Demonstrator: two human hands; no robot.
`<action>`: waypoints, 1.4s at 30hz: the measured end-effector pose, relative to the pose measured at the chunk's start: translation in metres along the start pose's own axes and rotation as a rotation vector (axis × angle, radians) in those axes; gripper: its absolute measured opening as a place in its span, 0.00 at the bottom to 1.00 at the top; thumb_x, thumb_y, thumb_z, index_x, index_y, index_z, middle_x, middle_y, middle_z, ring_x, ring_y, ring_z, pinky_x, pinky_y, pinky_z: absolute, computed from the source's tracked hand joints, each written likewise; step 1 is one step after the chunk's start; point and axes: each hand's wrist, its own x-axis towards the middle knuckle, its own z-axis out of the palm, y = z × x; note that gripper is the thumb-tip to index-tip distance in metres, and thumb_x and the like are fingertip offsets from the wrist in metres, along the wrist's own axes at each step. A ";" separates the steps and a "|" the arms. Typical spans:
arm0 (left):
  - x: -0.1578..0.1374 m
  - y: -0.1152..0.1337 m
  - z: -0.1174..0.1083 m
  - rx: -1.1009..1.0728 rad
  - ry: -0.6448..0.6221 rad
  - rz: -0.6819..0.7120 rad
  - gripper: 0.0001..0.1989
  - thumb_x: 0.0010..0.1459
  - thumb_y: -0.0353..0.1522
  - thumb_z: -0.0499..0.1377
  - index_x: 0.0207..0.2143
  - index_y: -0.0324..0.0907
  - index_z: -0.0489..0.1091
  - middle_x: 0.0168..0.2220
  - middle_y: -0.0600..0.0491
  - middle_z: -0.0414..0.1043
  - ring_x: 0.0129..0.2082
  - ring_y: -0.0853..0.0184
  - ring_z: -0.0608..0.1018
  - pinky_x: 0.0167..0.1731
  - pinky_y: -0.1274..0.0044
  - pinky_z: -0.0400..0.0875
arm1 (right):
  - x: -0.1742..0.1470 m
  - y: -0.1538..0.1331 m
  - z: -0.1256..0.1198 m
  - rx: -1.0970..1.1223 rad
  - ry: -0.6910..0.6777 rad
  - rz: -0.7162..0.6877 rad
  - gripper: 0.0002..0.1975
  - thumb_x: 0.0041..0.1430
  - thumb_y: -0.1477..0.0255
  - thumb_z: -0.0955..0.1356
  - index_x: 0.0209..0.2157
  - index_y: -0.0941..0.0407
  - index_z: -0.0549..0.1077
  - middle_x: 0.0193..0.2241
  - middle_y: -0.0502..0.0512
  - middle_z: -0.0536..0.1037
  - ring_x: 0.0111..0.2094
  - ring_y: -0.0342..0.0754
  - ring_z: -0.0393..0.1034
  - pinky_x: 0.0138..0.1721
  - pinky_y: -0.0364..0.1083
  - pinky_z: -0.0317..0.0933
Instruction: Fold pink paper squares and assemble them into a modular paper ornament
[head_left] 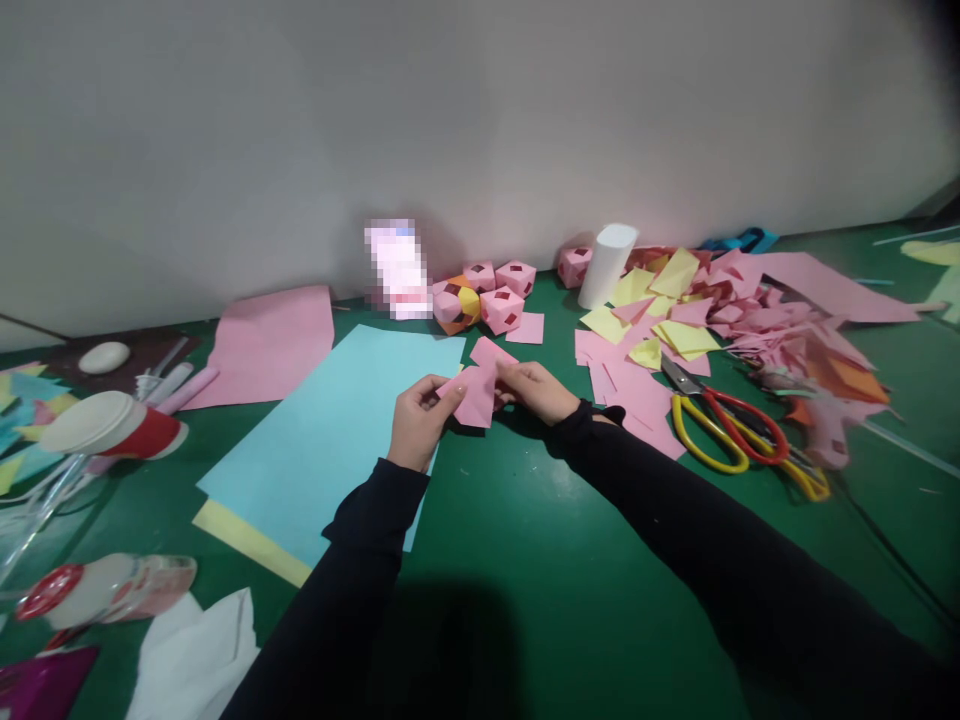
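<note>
1. Your left hand (420, 418) pinches the small pink paper piece (477, 398) by its left side, between thumb and fingers.
2. Your right hand (541, 392) pinches the pink paper at its right side, thumb on top; another pink flap angles up at the far edge, and you cannot tell whether it is a separate piece.
3. You hold the paper above the smooth green tabletop (570, 580), in the middle of the scene, between both hands.
4. To your left, the large light-blue paper sheet (337, 430) lies partly over a pale-yellow paper sheet (251, 540), with your left hand above its right side.
5. Just beyond your hands lies a flat pink paper square (526, 328), near a cluster of faceted pink paper balls (501, 310).
6. To the right of your right hand, loose pink paper pieces (637, 395) lie beside metal scissors with yellow and red handles (690, 385).
</note>
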 end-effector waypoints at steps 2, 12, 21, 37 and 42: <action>0.000 0.001 0.000 -0.016 0.013 0.006 0.15 0.45 0.39 0.70 0.24 0.38 0.71 0.21 0.58 0.67 0.21 0.74 0.66 0.24 0.81 0.62 | 0.002 0.002 0.000 0.140 0.027 0.044 0.31 0.49 0.41 0.66 0.23 0.58 0.72 0.21 0.52 0.73 0.24 0.43 0.68 0.32 0.46 0.65; 0.000 -0.001 0.000 0.074 -0.010 0.021 0.15 0.45 0.41 0.69 0.25 0.38 0.73 0.19 0.59 0.65 0.20 0.74 0.64 0.21 0.81 0.57 | 0.000 0.002 -0.004 0.002 -0.051 -0.040 0.21 0.52 0.52 0.71 0.26 0.58 0.75 0.22 0.48 0.72 0.25 0.41 0.66 0.32 0.44 0.62; 0.000 0.000 0.000 0.095 -0.044 0.034 0.15 0.44 0.40 0.70 0.26 0.39 0.73 0.22 0.57 0.69 0.22 0.72 0.68 0.24 0.80 0.63 | -0.001 0.000 -0.001 -0.095 -0.043 -0.015 0.19 0.46 0.56 0.75 0.29 0.58 0.77 0.24 0.51 0.76 0.27 0.43 0.68 0.33 0.45 0.64; 0.000 0.000 0.000 0.036 -0.071 0.044 0.14 0.48 0.41 0.68 0.27 0.38 0.74 0.24 0.56 0.70 0.25 0.71 0.69 0.26 0.79 0.63 | -0.003 -0.004 0.000 -0.040 -0.059 0.020 0.18 0.43 0.59 0.77 0.26 0.58 0.74 0.23 0.50 0.77 0.27 0.42 0.70 0.33 0.45 0.64; 0.000 0.001 0.000 0.059 -0.089 0.068 0.14 0.50 0.41 0.67 0.24 0.39 0.72 0.21 0.57 0.67 0.24 0.71 0.67 0.26 0.79 0.62 | -0.002 0.001 -0.002 -0.054 -0.035 -0.023 0.16 0.43 0.60 0.77 0.26 0.58 0.75 0.22 0.49 0.76 0.25 0.42 0.69 0.32 0.45 0.64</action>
